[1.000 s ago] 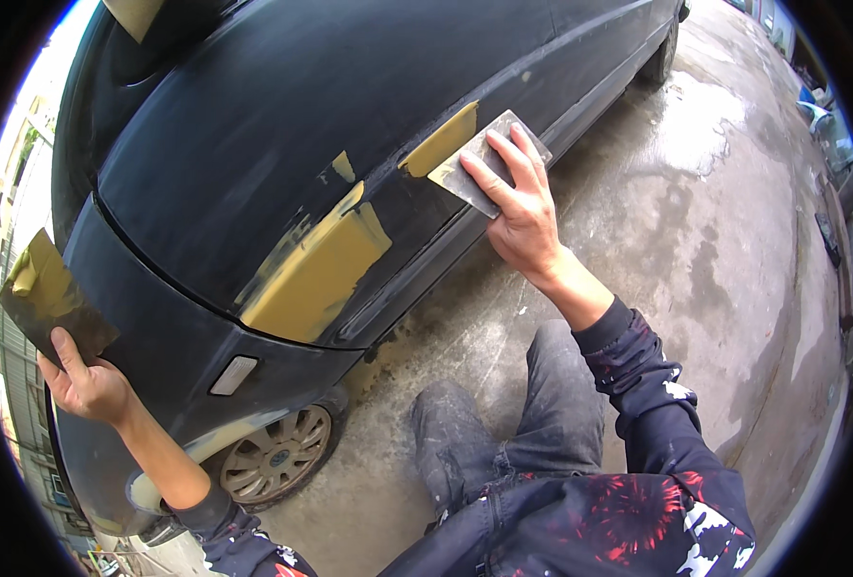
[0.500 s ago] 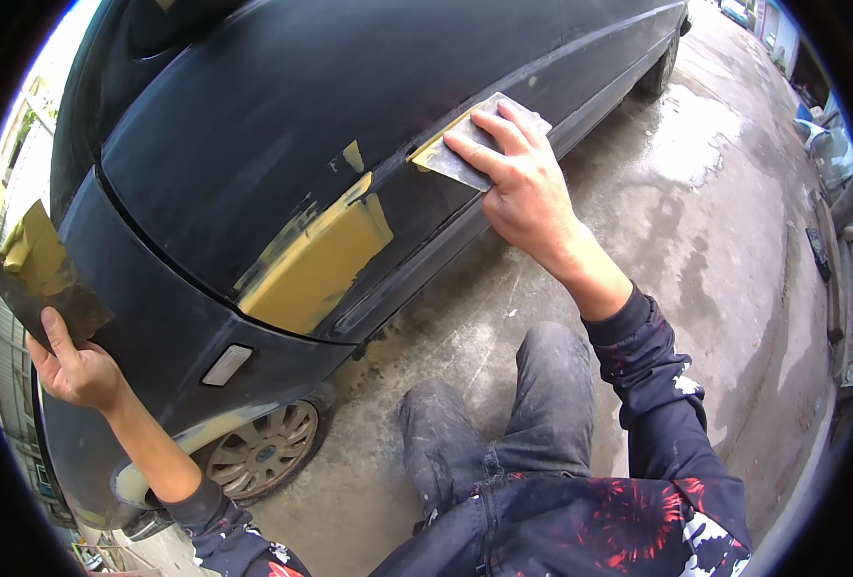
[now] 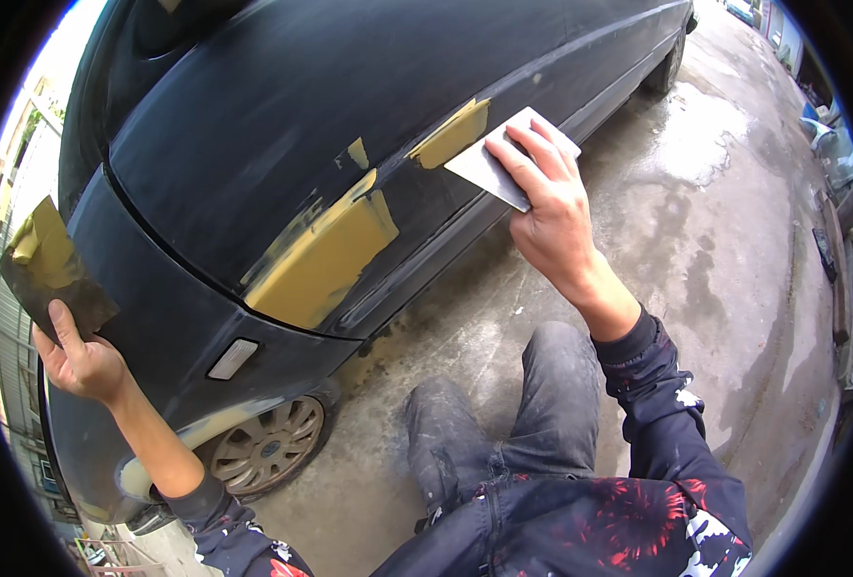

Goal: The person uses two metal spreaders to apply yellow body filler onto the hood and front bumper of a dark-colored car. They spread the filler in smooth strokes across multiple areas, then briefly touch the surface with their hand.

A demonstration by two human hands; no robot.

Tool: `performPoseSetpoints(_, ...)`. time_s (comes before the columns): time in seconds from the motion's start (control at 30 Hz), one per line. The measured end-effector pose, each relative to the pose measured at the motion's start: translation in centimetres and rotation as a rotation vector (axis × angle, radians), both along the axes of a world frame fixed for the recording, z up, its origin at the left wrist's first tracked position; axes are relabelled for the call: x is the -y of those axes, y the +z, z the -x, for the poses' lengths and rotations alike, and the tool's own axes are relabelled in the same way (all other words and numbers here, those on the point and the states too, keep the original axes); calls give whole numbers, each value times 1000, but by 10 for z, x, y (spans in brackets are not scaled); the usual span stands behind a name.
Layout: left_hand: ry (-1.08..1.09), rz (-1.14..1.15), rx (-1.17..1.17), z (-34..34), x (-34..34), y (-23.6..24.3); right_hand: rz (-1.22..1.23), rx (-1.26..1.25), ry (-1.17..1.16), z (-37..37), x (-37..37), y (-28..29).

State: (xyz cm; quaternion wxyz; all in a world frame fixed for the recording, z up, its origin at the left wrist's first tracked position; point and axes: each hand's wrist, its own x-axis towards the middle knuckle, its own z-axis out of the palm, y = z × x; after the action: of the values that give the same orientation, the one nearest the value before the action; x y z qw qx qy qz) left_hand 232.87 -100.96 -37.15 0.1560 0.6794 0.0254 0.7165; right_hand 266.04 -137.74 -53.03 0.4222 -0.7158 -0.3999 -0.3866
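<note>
My right hand (image 3: 553,216) grips a flat metal putty spreader (image 3: 497,171), held beside the dark car door (image 3: 350,96). Just past the spreader's far edge, a fresh strip of yellow filler (image 3: 453,135) lies along the door's raised line. A larger yellow filler patch (image 3: 326,260) covers the rear lower corner of the door, with a small dab (image 3: 357,152) above it. Off to the left, my left hand (image 3: 82,361) pinches a dark, smeared mixing plate (image 3: 56,279) by its lower edge. A lump of yellow filler (image 3: 30,245) sits on that plate.
Below the left side of the car is a wheel (image 3: 271,447) under a fender with pale patches. A rectangular light (image 3: 232,359) is set in the fender. Concrete floor (image 3: 677,269) with wet patches runs along the right, where assorted items (image 3: 835,163) line the edge.
My right hand has drawn the spreader away from the door, down and to the right, uncovering a new yellow filler strip. The left hand still holds the plate, nearly unmoved.
</note>
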Motion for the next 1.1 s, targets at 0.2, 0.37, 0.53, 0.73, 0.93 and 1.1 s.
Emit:
performPoseSetpoints(0.2,-117,127,70,3,3,6,-201,-102,90,-16,31,-35)
performPoseSetpoints(0.37,-191,172,69,-18,93,-60,-265,-292,148,-42,67,-62)
performPoseSetpoints(0.53,-428,407,-187,-89,220,-190,-210,-258,173,-67,93,-61)
performPoseSetpoints(0.73,-521,844,-375,-155,302,-243,-98,-97,132,-90,93,-41)
performPoseSetpoints(0.93,-700,980,-390,-171,310,-260,-10,15,105,-97,64,-35)
performPoseSetpoints(1.1,-715,900,-445,-185,311,-264,-21,63,85,-116,51,-30)
